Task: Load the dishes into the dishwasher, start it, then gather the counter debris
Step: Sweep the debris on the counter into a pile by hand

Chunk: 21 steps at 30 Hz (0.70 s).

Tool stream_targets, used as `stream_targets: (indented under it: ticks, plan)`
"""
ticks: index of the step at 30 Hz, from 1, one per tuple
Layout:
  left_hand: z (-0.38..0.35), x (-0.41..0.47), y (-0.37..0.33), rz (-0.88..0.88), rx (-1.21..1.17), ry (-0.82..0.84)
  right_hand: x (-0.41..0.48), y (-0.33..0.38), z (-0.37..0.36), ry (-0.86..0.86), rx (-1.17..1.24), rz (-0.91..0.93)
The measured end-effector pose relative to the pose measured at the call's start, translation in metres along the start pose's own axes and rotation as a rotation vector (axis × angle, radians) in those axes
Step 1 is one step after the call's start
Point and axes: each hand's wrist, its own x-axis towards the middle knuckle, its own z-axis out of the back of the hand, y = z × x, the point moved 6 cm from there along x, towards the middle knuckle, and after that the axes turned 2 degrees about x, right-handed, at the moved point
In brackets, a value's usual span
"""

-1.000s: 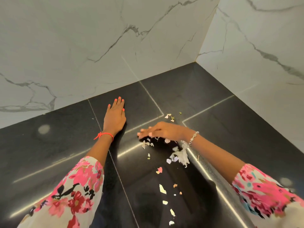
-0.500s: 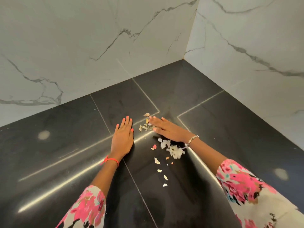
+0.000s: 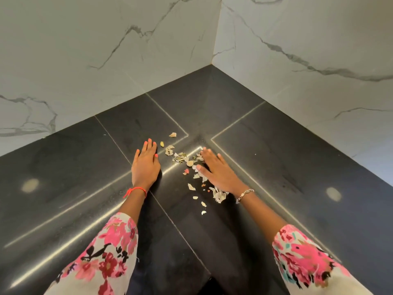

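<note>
Small scraps of debris (image 3: 187, 165), pale, pink and greenish, lie scattered on the dark tiled counter (image 3: 276, 167) near its inner corner. My left hand (image 3: 145, 165) rests flat on the counter just left of the scraps, fingers straight and together. My right hand (image 3: 217, 171) lies flat on the right side of them, fingers straight and touching several pieces. A pale clump (image 3: 219, 194) sits by my right wrist, and a few loose bits (image 3: 203, 207) trail toward me.
White marble walls (image 3: 106, 50) meet in a corner behind the counter and close it off at the back and right. One stray scrap (image 3: 172, 135) lies beyond the main scatter. Dark counter surface stretches to both sides.
My left hand has slid right, close to the scraps. My right hand has turned from lying across the debris to its right side, and the scraps now sit bunched between both hands.
</note>
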Motion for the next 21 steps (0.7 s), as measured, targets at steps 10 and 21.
stream_targets:
  ticks: [10,21]
  plan:
    - [-0.001,0.0,0.001,-0.004,0.003,-0.004,-0.041,-0.098,0.056,-0.31,0.038,-0.492]
    - [-0.003,0.001,0.002,-0.011,-0.006,0.006,-0.065,0.012,-0.01,-0.273,0.311,-0.179]
